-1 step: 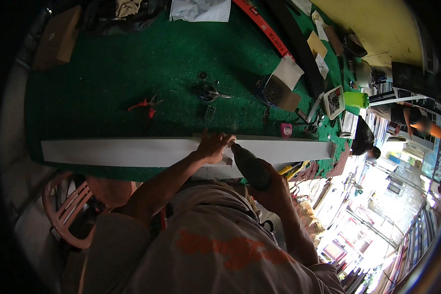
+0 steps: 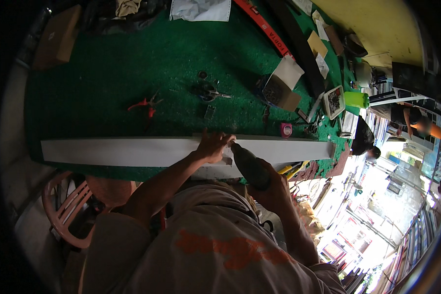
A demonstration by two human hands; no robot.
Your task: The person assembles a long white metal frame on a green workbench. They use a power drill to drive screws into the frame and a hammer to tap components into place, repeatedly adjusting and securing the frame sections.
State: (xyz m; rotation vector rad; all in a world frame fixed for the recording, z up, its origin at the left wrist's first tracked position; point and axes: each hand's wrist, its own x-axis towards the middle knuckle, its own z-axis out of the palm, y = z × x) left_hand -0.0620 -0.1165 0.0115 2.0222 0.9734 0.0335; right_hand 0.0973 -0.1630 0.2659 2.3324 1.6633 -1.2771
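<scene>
A long white-grey metal profile (image 2: 117,151) lies across the near edge of the green-covered table. Over its middle, my left hand (image 2: 212,148) bends its fingers together close to the tool's tip; what they pinch is hidden. A dark green power tool, drill-like in shape (image 2: 250,166), is wrapped in my right hand (image 2: 274,188). Its narrow tip points away from me and meets the profile beside my left fingertips. A shorter light piece (image 2: 215,172) juts out toward me below the profile.
Beyond the profile lie red-handled pliers (image 2: 143,104), scissors (image 2: 211,93), a pink tape measure (image 2: 286,130) and an opened box of screws (image 2: 274,92). A red level (image 2: 264,27) lies farther back. A plastic chair (image 2: 68,210) stands left; people (image 2: 365,139) are at far right.
</scene>
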